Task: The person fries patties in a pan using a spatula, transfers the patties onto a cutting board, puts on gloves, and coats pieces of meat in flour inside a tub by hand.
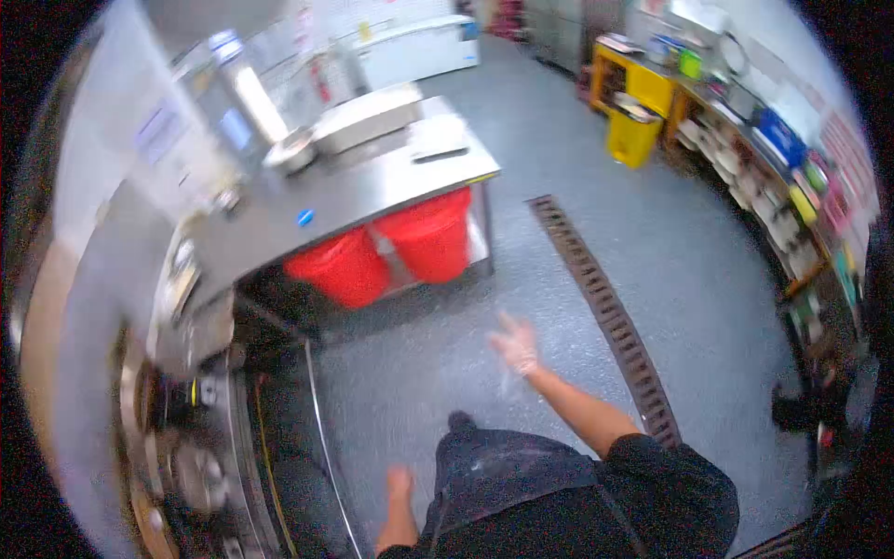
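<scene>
My right hand (515, 345) is stretched out over the floor, fingers apart, in what looks like a clear glove. It holds nothing and touches nothing. My left hand (399, 480) hangs low by my side near the metal rail (321, 433) of the cooking equipment; blur hides its fingers. A dark apron (512, 466) covers my front. Ahead stands a steel worktable (363, 200), with red bins (424, 238) under it. On its top are a white container (368, 116), a bowl (293, 152) and a small blue object (305, 217).
A slotted floor drain (605, 307) runs along the floor to my right. Beyond it are a yellow bin (633, 135) and a long shelf unit (745, 168) holding dishes. At the back wall stands a white chest freezer (419, 56). Cooking equipment (200, 466) lines my left.
</scene>
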`<move>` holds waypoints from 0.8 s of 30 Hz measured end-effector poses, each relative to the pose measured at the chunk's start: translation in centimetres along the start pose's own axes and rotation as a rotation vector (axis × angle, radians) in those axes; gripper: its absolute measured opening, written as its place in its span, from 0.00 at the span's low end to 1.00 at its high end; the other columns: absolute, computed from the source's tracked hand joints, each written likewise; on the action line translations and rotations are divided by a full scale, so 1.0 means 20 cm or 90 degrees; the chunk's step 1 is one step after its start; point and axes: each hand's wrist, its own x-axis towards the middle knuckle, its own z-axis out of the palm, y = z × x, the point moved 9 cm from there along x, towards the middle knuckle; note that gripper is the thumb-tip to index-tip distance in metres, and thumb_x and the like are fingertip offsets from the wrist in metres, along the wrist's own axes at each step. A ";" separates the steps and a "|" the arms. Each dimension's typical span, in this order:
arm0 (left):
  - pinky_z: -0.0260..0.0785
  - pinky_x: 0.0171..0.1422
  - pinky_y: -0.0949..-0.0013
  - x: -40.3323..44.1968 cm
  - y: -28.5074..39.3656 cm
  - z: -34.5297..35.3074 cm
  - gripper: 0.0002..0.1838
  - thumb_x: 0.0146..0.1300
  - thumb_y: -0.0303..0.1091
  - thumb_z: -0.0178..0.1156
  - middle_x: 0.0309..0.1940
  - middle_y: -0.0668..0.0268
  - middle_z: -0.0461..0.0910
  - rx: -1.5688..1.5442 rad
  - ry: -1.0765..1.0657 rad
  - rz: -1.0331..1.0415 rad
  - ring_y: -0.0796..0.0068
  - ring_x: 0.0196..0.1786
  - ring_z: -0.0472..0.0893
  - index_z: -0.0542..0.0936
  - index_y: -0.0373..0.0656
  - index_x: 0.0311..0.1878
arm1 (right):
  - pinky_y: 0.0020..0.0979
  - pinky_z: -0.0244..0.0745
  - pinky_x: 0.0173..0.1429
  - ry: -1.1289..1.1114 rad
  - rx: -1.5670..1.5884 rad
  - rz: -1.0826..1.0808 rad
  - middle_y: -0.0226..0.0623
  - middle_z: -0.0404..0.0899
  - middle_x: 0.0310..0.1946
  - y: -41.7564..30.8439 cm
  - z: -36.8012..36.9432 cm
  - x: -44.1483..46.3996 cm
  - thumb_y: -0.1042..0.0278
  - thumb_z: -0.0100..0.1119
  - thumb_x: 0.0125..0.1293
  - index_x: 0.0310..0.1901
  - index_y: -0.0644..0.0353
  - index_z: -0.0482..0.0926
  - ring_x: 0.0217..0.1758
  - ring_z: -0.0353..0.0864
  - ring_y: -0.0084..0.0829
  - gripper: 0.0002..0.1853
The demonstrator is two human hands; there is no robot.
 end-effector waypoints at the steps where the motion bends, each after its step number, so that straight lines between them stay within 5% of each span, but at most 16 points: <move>1: 0.71 0.33 0.57 0.02 -0.04 0.04 0.09 0.53 0.29 0.51 0.26 0.55 0.80 -0.003 -0.131 -0.112 0.59 0.28 0.79 0.80 0.36 0.30 | 0.52 0.45 0.71 -0.090 -0.051 -0.065 0.45 0.63 0.64 0.02 0.07 0.07 0.40 0.52 0.60 0.62 0.45 0.68 0.67 0.58 0.52 0.30; 2: 0.71 0.32 0.57 0.06 -0.04 0.06 0.09 0.54 0.30 0.51 0.26 0.56 0.80 -0.008 -0.209 -0.192 0.60 0.28 0.79 0.80 0.36 0.30 | 0.51 0.49 0.70 -0.173 -0.090 -0.134 0.44 0.70 0.61 0.04 0.14 0.13 0.43 0.50 0.63 0.58 0.49 0.73 0.65 0.64 0.48 0.27; 5: 0.70 0.31 0.58 0.31 0.15 0.09 0.10 0.55 0.32 0.51 0.26 0.57 0.78 -0.009 -0.321 -0.272 0.63 0.28 0.78 0.79 0.38 0.29 | 0.52 0.62 0.61 -0.224 -0.100 -0.030 0.43 0.77 0.53 0.64 0.34 0.27 0.50 0.47 0.63 0.47 0.52 0.80 0.56 0.73 0.45 0.20; 6: 0.70 0.31 0.59 0.42 0.20 0.10 0.10 0.56 0.33 0.51 0.26 0.58 0.78 -0.006 -0.348 -0.273 0.63 0.27 0.77 0.79 0.38 0.29 | 0.46 0.63 0.64 -0.296 -0.136 0.209 0.37 0.78 0.53 1.00 0.36 0.24 0.46 0.47 0.62 0.50 0.49 0.79 0.55 0.76 0.41 0.23; 7: 0.70 0.31 0.59 0.55 0.33 0.09 0.10 0.56 0.33 0.51 0.25 0.59 0.78 -0.006 -0.366 -0.255 0.64 0.27 0.77 0.79 0.39 0.29 | 0.45 0.66 0.56 -0.303 -0.186 0.091 0.39 0.81 0.44 1.46 0.54 0.18 0.54 0.51 0.60 0.43 0.54 0.81 0.50 0.77 0.42 0.17; 8: 0.69 0.30 0.59 0.69 0.43 0.10 0.10 0.57 0.34 0.51 0.25 0.59 0.77 -0.008 -0.383 -0.230 0.65 0.27 0.77 0.79 0.39 0.29 | 0.44 0.72 0.53 -0.285 0.044 0.367 0.44 0.78 0.49 1.92 0.55 -0.01 0.50 0.50 0.59 0.51 0.55 0.78 0.49 0.79 0.42 0.23; 11: 0.69 0.29 0.60 1.27 0.89 0.07 0.11 0.58 0.36 0.50 0.25 0.61 0.76 -0.017 -0.420 -0.140 0.67 0.26 0.75 0.78 0.41 0.29 | 0.43 0.74 0.53 -0.188 -0.013 0.620 0.44 0.79 0.48 2.35 -0.09 -0.29 0.55 0.53 0.57 0.49 0.55 0.78 0.50 0.79 0.42 0.20; 15: 0.68 0.28 0.62 2.24 1.98 -0.05 0.12 0.60 0.39 0.50 0.24 0.63 0.74 -0.095 -0.447 0.039 0.70 0.26 0.74 0.77 0.42 0.29 | 0.41 0.76 0.52 -0.240 -0.195 0.697 0.43 0.80 0.46 2.63 -0.56 -0.43 0.63 0.57 0.55 0.47 0.55 0.79 0.51 0.79 0.43 0.17; 17: 0.60 0.21 0.65 2.59 2.98 -0.41 0.09 0.56 0.37 0.54 0.17 0.66 0.72 -0.326 -0.340 0.198 0.74 0.17 0.68 0.75 0.46 0.24 | 0.40 0.78 0.51 -0.325 -0.319 0.673 0.43 0.81 0.45 2.76 -0.62 -0.45 0.66 0.59 0.53 0.46 0.56 0.79 0.52 0.80 0.43 0.16; 18: 0.61 0.21 0.64 2.90 3.26 -0.37 0.11 0.62 0.38 0.52 0.16 0.66 0.72 -0.553 -0.419 0.112 0.71 0.17 0.70 0.75 0.45 0.26 | 0.41 0.78 0.51 -0.304 -0.341 0.682 0.43 0.81 0.45 2.53 -0.78 -0.30 0.68 0.60 0.53 0.47 0.57 0.79 0.51 0.80 0.44 0.17; 19: 0.69 0.28 0.65 3.08 3.61 -0.49 0.10 0.64 0.40 0.53 0.25 0.63 0.77 -0.528 -0.413 0.207 0.69 0.28 0.78 0.76 0.43 0.37 | 0.41 0.78 0.50 -0.282 -0.363 0.691 0.43 0.81 0.45 2.09 -1.03 -0.05 0.69 0.60 0.53 0.47 0.59 0.78 0.50 0.80 0.45 0.17; 20: 0.74 0.41 0.63 3.06 3.96 -0.76 0.15 0.66 0.40 0.51 0.38 0.58 0.78 -0.754 -0.321 0.111 0.64 0.42 0.80 0.74 0.40 0.48 | 0.42 0.78 0.50 -0.261 -0.341 0.698 0.43 0.81 0.45 2.18 -1.07 0.08 0.68 0.59 0.54 0.47 0.59 0.78 0.51 0.79 0.45 0.17; 24: 0.73 0.44 0.62 3.85 4.42 -1.07 0.17 0.62 0.43 0.52 0.36 0.59 0.77 -1.247 -0.143 0.080 0.64 0.42 0.78 0.71 0.38 0.46 | 0.42 0.77 0.50 -0.210 -0.206 0.627 0.44 0.80 0.45 2.75 -1.10 0.82 0.66 0.58 0.56 0.48 0.59 0.78 0.51 0.79 0.45 0.17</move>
